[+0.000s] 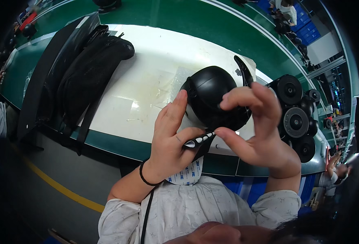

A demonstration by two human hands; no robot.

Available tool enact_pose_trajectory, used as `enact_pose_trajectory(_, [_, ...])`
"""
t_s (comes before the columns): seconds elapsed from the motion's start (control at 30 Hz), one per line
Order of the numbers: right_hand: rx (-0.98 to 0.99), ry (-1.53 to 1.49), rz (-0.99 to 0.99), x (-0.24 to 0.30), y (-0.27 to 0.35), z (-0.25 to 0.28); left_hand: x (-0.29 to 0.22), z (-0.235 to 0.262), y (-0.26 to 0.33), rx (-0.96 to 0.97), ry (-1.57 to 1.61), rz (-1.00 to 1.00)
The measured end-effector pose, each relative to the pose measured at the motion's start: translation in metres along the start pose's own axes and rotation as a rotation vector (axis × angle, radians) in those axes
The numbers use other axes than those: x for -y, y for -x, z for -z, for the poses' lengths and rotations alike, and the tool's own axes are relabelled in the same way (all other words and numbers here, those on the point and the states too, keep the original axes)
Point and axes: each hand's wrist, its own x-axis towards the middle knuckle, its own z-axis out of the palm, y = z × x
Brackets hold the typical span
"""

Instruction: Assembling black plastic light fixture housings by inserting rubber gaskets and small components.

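Bare white mat (pixel 147 73) between black bags (pixel 86 69) and round speakers (pixel 295 118).

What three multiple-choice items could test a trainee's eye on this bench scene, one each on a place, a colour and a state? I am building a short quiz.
1. Where do the black mesh bags lie?
A. on the white mat, left of the dome
B. on the floor
C. on the person's lap

2. What colour is the dome part?
A. white
B. black
C. green

3. How is the dome held?
A. untouched
B. one hand only
C. left hand and right hand both on it

Key: 1 A, they lie on the mat; 2 B, glossy black shell; 3 C, fingers of both touch it.
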Motion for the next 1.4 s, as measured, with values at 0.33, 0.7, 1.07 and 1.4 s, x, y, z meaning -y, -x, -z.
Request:
enact_pose_trajectory(0.33, [-0.056, -0.28, -0.047, -0.017, -0.027, -0.002, 0.003, 0.0, -0.001, 0.002, -0.007, -0.005])
enact_pose_trajectory(0.7, [-0.042, -0.179, -0.104, -0.017, -0.043, -0.023, 0.002, -0.002, -0.001, -0.064, 0.017, 0.0])
enact_pose_trajectory(1.07, [0.005, 0.612, 0.198, 0.009, -0.03, -0.015, 0.003, 0.001, -0.002, 0.005, 0.017, 0.015])
enact_pose_trajectory(1.4, [-0.361, -0.089, -0.187, -0.062, -0.019, 0.031, 0.002, -0.003, 0.0, -0.008, -0.033, 0.008])
